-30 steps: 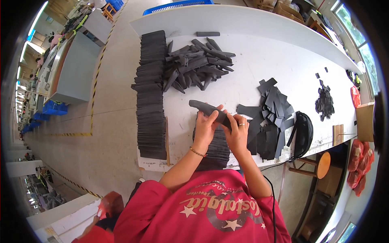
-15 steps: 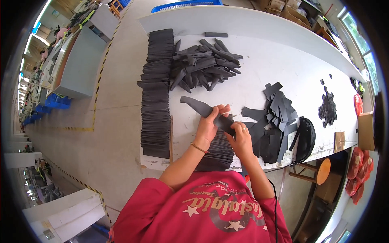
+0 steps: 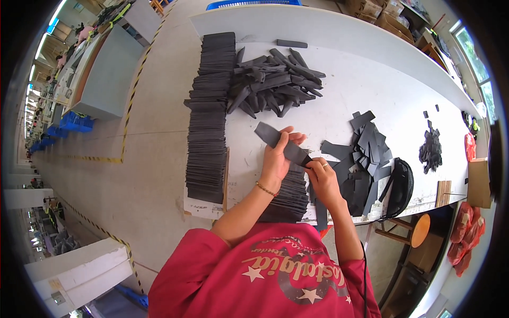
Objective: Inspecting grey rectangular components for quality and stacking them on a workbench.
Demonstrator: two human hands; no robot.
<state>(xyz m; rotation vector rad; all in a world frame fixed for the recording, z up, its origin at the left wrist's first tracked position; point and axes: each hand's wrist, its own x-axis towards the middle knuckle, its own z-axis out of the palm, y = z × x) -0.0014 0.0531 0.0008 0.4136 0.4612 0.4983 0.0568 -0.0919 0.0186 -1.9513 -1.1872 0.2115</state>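
A dark grey strip of fabric-like material is stretched slantwise between my hands above the table. My left hand is closed around its middle, the thumb on top and the other fingers beneath; its far-left end sticks out free. With thumb and fingers, my right hand pinches the strip's near-right end. Under my hands, near the front edge, lies a row of stacked dark strips, partly covered by my left hand and wrist. A longer row of stacked strips runs along the table's left side.
Rolled or folded dark pieces are heaped at the far left, flat dark pieces to the right. Beyond these lie a black pouch and a small dark pile. A wooden stool stands at the table's right front.
The strip's free far end has come nearer my left hand and now sticks out straighter and shorter. My right hand has shifted slightly right and nearer. The whole view has shifted a little.
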